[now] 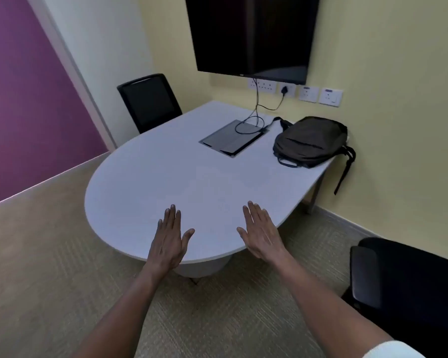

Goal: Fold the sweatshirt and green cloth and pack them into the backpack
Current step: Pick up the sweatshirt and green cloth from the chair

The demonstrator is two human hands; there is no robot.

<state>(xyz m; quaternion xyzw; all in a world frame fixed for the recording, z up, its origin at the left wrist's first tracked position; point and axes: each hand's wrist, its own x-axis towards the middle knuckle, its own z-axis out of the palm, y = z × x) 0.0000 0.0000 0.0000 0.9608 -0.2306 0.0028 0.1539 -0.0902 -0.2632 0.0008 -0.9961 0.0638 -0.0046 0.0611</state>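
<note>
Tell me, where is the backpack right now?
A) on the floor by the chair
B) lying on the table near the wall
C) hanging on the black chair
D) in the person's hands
B: the backpack lies on the far right of the table, close to the yellow wall, while the left hand and right hand rest flat and hold nothing.

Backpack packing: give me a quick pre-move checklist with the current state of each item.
1. Backpack within view on table: ok.
2. Backpack zipped open for packing: cannot tell.
3. Sweatshirt located: not ok, none in view.
4. Green cloth located: not ok, none in view.
5. Left hand and right hand free, flat at the table's near edge: ok.
6. Folding space ahead of hands: ok.
</note>
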